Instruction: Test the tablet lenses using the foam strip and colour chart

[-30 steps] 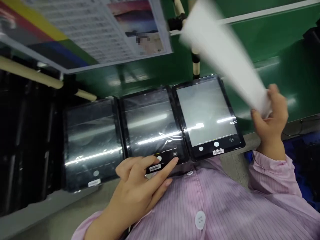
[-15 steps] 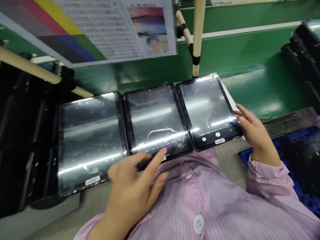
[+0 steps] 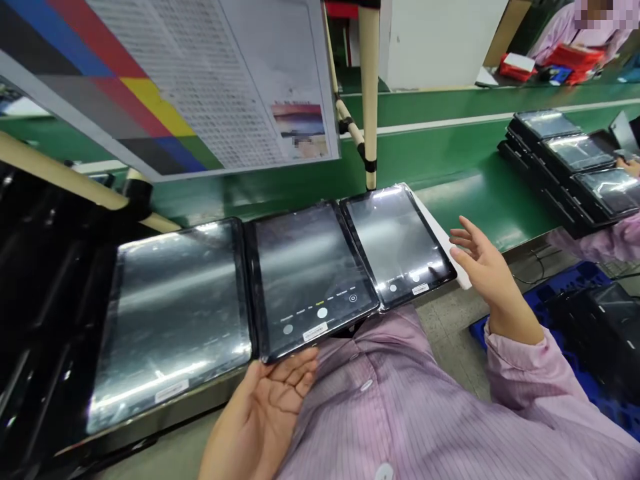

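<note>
Three black tablets lie side by side in front of my body. The left tablet (image 3: pixel 175 320) has a dark screen with bright reflections. On the middle tablet (image 3: pixel 310 260), a camera screen with round buttons is lit. The right tablet (image 3: pixel 395 233) shows similar buttons and rests over a white board (image 3: pixel 430 220). My left hand (image 3: pixel 273 400) is palm up, fingers apart, at the lower left corner of the middle tablet; whether it bears any weight is unclear. Just off the right tablet's right edge, my right hand (image 3: pixel 483 270) is open with its fingers spread.
A printed colour chart (image 3: pixel 200 87) hangs at the upper left, beside a beige pole (image 3: pixel 369 87). Stacked tablets in trays (image 3: pixel 565 160) stand on the green bench at right, near another person's hand. A blue pallet (image 3: pixel 565 280) with black trays sits below right.
My left hand has moved from above the middle tablet's screen to below its lower edge and turned palm up. My right hand has let go of the right tablet. The view has shifted.
</note>
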Motion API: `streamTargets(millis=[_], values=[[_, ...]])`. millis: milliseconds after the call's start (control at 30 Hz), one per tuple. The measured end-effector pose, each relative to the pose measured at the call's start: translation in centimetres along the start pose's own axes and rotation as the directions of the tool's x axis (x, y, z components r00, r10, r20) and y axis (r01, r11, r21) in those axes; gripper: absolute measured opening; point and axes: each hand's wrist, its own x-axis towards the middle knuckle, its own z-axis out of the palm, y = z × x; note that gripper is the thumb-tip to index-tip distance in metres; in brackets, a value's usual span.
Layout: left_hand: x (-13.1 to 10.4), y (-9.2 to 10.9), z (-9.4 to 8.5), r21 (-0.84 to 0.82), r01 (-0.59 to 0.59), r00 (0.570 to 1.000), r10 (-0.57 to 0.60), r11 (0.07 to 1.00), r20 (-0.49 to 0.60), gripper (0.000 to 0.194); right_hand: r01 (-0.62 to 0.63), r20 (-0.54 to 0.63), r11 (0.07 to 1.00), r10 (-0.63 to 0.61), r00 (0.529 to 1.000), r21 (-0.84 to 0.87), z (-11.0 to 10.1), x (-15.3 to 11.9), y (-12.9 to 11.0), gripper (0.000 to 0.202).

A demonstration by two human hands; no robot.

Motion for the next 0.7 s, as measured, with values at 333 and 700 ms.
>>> streamTargets(millis=[333,700], values=[[1.4,3.8,2.9,-0.107,-0.275,0.961,0.278,0.956,0.012,0.038,0.391,-0.053,0.901,-0.407,0.912,-0.189,4.2,-1.8,-4.4,0.04],[1.2,4.3,1.9,-0.068,-0.401,0.857,0.4,0.914,0.324,0.047,0.325,0.354,0.939,-0.267,0.896,-0.115,10.1,-0.4,-8.7,0.074]])
